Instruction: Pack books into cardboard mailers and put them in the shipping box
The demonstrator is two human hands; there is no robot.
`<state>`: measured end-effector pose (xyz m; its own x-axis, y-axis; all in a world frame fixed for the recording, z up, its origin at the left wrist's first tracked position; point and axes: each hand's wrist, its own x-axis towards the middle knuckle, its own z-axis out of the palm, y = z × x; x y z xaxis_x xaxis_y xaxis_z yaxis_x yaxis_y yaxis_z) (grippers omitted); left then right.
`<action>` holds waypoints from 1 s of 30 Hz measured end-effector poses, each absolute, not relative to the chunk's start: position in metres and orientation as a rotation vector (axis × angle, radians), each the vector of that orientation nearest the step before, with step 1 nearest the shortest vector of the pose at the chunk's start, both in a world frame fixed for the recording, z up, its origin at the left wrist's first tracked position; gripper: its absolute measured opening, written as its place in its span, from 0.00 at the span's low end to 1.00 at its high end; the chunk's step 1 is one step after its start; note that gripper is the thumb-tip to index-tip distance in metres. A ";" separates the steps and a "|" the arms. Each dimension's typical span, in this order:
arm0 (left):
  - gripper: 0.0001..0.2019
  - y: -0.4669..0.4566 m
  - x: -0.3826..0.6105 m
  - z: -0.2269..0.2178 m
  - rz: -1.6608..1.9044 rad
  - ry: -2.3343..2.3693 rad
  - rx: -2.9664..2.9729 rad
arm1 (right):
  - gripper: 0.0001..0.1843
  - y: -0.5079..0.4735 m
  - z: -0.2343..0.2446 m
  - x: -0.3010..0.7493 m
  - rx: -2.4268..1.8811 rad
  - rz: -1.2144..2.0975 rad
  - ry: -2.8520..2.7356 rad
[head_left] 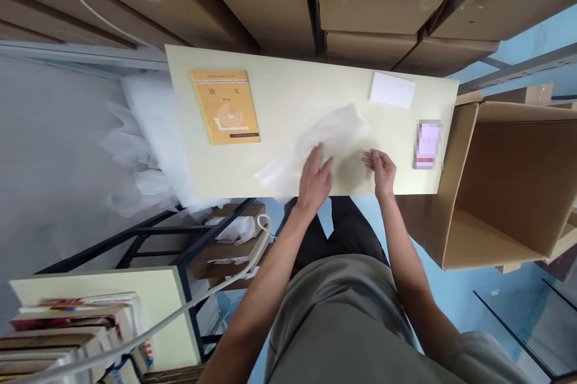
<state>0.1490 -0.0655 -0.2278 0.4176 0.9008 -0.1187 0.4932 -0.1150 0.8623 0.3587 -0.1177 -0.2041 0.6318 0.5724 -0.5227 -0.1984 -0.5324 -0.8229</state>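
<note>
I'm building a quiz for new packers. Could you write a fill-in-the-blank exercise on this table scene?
1. The book lies on the table to the ____ of both hands.
2. Of book, white card and plastic sheet, the left hand and right hand touch only the ____.
3. The cardboard box at the table's right end is ____, not closed.
Missing words: left; plastic sheet; open.
</note>
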 end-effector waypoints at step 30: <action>0.15 0.099 0.170 -0.233 0.530 1.173 1.921 | 0.23 -0.136 -0.197 0.267 -1.817 1.375 -0.061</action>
